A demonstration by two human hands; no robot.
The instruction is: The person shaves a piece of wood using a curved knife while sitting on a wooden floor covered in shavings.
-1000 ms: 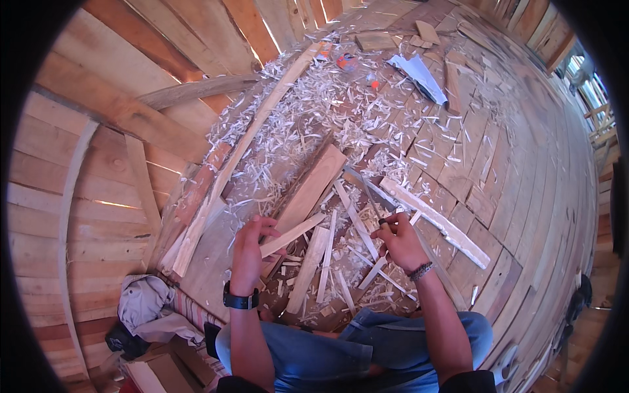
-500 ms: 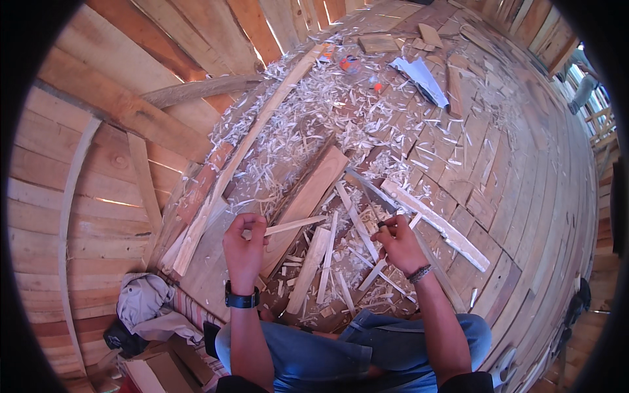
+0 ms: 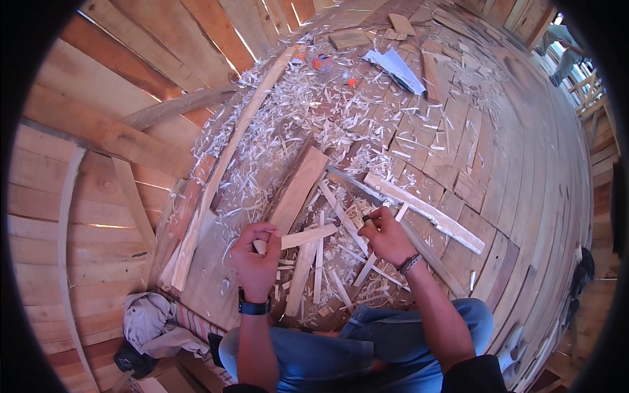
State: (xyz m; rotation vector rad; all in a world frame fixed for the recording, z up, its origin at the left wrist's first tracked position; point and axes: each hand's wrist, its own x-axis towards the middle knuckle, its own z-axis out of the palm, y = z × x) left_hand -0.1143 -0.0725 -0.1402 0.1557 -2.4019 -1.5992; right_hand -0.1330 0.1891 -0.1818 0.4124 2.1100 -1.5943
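Note:
My left hand (image 3: 257, 259) is closed on one end of a pale, flat wooden strip (image 3: 308, 236), which reaches out to the right above the shavings. My right hand (image 3: 391, 239) is closed around something with a small dark end (image 3: 367, 221); the rest of it is hidden by the fingers. The hands are apart, with the strip's free end between them. Beneath them lie a thick wooden block (image 3: 299, 187), a flat wooden piece (image 3: 302, 278) and several thin sticks (image 3: 319, 265) among wood chips.
Curly shavings (image 3: 288, 121) cover the plank floor ahead. A long pale board (image 3: 239, 137) lies along the left. On the right is a rough-edged batten (image 3: 426, 213). Farther off lies a light-blue sheet (image 3: 396, 71). A grey cloth (image 3: 147, 318) sits at lower left; another person (image 3: 565, 56) stands far right.
The strip in my left hand has turned to show more of its broad face. My right hand stays closed beside it. The whole view has shifted, with the floor things now farther left.

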